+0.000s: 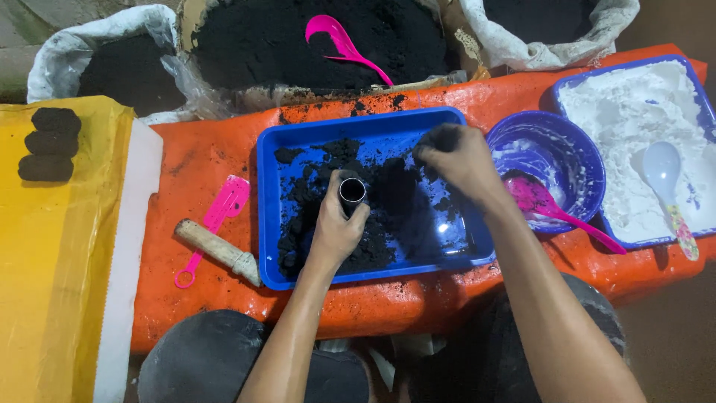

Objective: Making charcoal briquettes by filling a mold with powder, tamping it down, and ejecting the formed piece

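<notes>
My left hand (337, 227) grips a short metal tube (352, 191) standing upright in the black powder (373, 216) inside a blue rectangular tray (268, 224). The tube's open mouth faces up. Just right of it, my right hand (459, 160) hovers over the tray with its fingers pinched around a clump of the black powder. Both hands are smeared dark.
A wooden-handled tool (218, 251) and a pink scoop (216, 220) lie left of the tray on the orange surface (194, 164). A blue bowl (548, 160) with a pink spoon, a tray of white powder (634, 119), sacks of black powder (298, 37) and three dark pucks (48, 145) surround it.
</notes>
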